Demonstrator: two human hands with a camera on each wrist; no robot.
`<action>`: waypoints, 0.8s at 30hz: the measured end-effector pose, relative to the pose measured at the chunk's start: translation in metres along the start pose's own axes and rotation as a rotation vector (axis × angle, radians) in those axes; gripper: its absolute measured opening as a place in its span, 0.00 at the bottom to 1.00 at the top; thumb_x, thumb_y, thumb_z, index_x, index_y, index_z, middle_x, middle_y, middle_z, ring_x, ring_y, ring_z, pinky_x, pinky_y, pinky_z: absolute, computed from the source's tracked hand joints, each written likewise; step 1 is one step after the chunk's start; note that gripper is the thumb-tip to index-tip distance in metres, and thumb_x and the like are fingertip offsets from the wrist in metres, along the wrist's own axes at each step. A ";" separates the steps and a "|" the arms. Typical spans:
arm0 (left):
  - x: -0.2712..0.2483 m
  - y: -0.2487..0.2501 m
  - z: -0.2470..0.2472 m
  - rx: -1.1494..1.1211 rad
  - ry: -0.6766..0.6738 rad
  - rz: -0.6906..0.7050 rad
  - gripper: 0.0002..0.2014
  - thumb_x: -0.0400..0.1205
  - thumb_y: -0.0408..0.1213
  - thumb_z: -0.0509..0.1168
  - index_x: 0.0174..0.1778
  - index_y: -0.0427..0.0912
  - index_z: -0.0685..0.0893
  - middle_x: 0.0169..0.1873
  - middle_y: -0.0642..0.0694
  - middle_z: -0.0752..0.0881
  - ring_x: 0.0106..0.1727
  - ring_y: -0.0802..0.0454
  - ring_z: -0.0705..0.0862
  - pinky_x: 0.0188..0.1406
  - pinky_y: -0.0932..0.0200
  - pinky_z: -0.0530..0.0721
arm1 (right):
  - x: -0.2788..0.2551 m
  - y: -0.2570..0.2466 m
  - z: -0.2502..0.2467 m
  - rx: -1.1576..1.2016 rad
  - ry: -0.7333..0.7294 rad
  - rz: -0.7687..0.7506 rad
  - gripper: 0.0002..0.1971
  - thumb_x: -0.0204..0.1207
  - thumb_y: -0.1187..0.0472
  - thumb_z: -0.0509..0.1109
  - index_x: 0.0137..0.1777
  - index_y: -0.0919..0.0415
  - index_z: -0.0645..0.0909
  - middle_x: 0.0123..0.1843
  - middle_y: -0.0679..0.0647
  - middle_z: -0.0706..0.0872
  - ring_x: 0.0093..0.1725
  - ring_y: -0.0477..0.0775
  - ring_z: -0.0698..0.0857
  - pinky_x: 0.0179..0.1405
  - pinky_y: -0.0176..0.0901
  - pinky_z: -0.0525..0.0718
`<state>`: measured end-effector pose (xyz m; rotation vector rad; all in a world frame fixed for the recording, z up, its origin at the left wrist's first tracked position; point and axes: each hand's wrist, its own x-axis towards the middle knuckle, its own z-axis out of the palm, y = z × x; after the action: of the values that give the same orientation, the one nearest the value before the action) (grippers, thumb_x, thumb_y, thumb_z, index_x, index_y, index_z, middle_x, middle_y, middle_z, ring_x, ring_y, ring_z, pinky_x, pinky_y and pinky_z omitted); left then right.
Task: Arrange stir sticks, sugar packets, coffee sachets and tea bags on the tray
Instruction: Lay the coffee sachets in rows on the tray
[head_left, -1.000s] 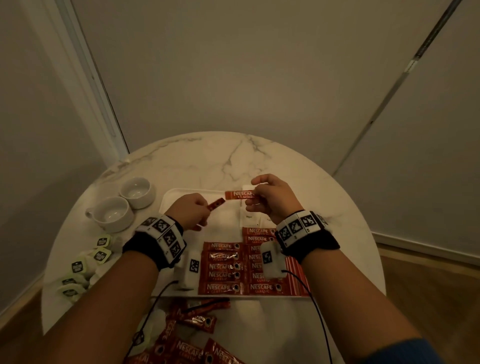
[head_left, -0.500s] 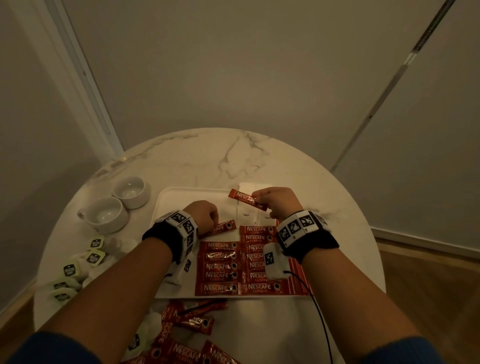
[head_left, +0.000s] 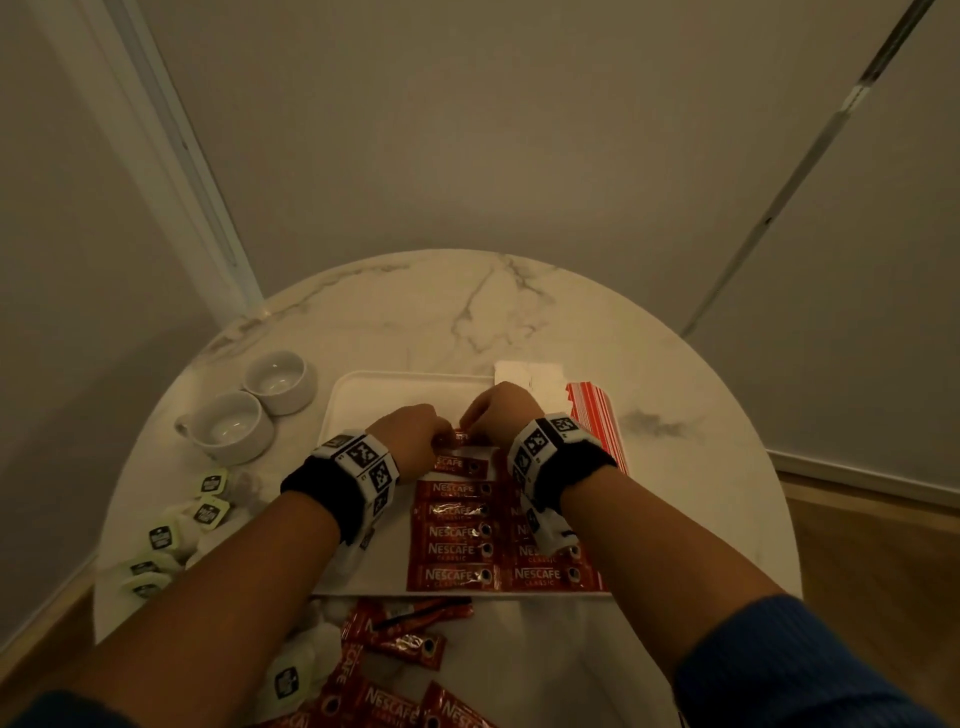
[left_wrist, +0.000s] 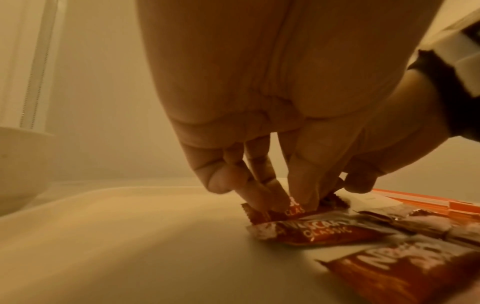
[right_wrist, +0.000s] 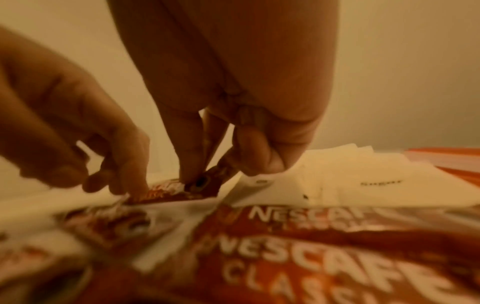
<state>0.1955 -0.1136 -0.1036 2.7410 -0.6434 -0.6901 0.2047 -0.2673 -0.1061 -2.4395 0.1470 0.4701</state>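
Note:
On the white tray (head_left: 405, 384), red Nescafe coffee sachets (head_left: 457, 545) lie in two neat columns. At the far end of the left column, one more coffee sachet (head_left: 458, 436) (left_wrist: 293, 209) (right_wrist: 168, 191) is held low over the tray by both hands. My left hand (head_left: 436, 441) (left_wrist: 283, 197) pinches its left end with thumb and fingertips. Thumb and forefinger of my right hand (head_left: 470, 423) (right_wrist: 207, 174) pinch the right end. White sugar packets (head_left: 530, 376) (right_wrist: 363, 181) and red-striped stir sticks (head_left: 595, 421) (left_wrist: 428, 202) lie along the tray's right side.
Two white cups (head_left: 228, 426) stand on the round marble table left of the tray. Several tea bags (head_left: 208, 512) with green tags lie at the table's left edge. Loose coffee sachets (head_left: 410, 644) are heaped near the front edge. Walls close in behind the table.
Both hands came down from above the tray to its surface. The left hand laid its own sachet at the column's far end, then took the left end of the right hand's sachet.

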 end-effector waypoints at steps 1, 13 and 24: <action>0.000 -0.002 0.002 0.017 -0.012 -0.003 0.14 0.82 0.37 0.61 0.63 0.48 0.84 0.56 0.44 0.79 0.57 0.45 0.80 0.60 0.51 0.79 | 0.000 0.000 0.002 -0.056 -0.012 -0.015 0.08 0.74 0.68 0.72 0.47 0.59 0.91 0.49 0.53 0.91 0.48 0.50 0.87 0.54 0.43 0.86; -0.015 0.003 0.009 -0.011 -0.020 0.115 0.19 0.84 0.35 0.58 0.68 0.55 0.81 0.53 0.49 0.74 0.57 0.47 0.77 0.58 0.56 0.76 | 0.003 -0.004 0.004 -0.290 -0.079 -0.170 0.08 0.72 0.61 0.74 0.51 0.56 0.89 0.50 0.50 0.89 0.50 0.49 0.86 0.54 0.42 0.86; -0.023 0.014 0.013 -0.037 -0.049 0.138 0.19 0.84 0.35 0.56 0.67 0.56 0.82 0.62 0.46 0.74 0.64 0.47 0.74 0.67 0.53 0.75 | 0.001 -0.003 0.002 -0.309 -0.135 -0.191 0.05 0.70 0.64 0.75 0.45 0.57 0.89 0.45 0.51 0.89 0.46 0.50 0.87 0.52 0.46 0.88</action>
<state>0.1659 -0.1169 -0.1014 2.6238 -0.8133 -0.7315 0.2054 -0.2639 -0.1065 -2.6759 -0.2309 0.6066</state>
